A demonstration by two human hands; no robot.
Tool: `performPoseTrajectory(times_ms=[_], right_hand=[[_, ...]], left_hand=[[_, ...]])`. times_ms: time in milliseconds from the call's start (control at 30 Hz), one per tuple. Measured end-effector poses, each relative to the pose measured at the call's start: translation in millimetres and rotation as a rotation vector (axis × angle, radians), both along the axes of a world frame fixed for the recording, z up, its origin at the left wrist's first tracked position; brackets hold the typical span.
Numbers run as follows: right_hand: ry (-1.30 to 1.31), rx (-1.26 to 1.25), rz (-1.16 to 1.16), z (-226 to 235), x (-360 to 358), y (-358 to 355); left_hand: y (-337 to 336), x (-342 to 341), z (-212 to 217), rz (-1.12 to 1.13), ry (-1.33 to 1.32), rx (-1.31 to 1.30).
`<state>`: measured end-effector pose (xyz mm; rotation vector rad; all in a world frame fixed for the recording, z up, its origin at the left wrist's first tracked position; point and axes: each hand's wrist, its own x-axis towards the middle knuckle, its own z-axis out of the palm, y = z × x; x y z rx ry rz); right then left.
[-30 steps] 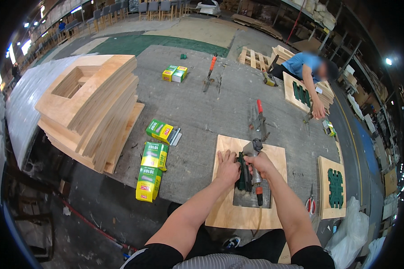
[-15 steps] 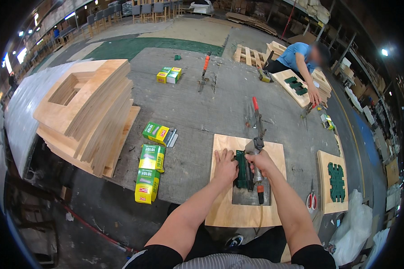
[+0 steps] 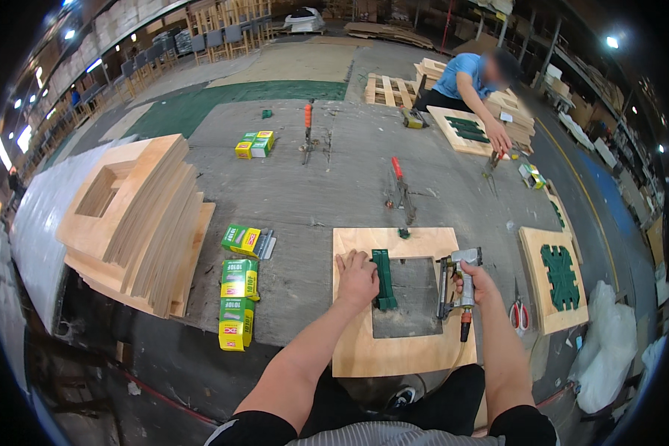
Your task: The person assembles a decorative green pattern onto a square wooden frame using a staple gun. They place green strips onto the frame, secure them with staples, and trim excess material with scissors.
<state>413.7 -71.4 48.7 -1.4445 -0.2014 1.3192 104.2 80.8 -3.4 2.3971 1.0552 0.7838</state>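
Note:
A wooden panel (image 3: 349, 357) with a square opening lies on the grey worktable in front of me. Green webbing straps (image 3: 383, 279) run along the left side of its opening. My left hand (image 3: 357, 277) rests on the panel just left of them, fingers laid out and holding nothing, its edge touching the webbing. In my right hand (image 3: 474, 284) is a silver pneumatic staple gun (image 3: 467, 260), held over the right side of the opening with an orange-fitted hose running down from its handle. A scrap of green webbing (image 3: 404, 233) sits at the panel's far edge.
Stacked wooden panels (image 3: 137, 223) stand left, beside green-and-yellow staple boxes (image 3: 238, 297). Clamp-like tools (image 3: 399, 189) lie beyond the panel. Right are red-handled scissors (image 3: 520, 318) and a panel with woven green webbing (image 3: 560, 276). A co-worker (image 3: 461, 82) reaches over the far right.
My right hand has carried the staple gun rightward, off the green webbing and across the opening. My left hand stays beside the webbing. The whole view has shifted slightly.

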Motion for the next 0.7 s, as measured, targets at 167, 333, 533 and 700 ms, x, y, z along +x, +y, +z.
performPoseTrajectory(times_ms=[167, 333, 533, 700], right_hand=[[-0.346, -0.194, -0.007, -14.0, -2.0, -0.2], [-0.991, -0.575, 0.328, 3.4, 1.6, -27.6], [-1.152, 0.011, 0.015, 3.7, -41.4, -61.6], [-0.06, 0.078, 0.22, -4.6, -133.4, -29.4]], left_hand=[[2.3, -10.3, 7.5, -0.051, -0.098, 0.091], [-31.6, -23.4, 10.0, -0.256, 0.019, 0.192], [-56.8, -14.5, 22.6, -0.255, 0.168, 0.123], [-39.9, -14.2, 60.6, -0.213, -0.071, -0.421]])
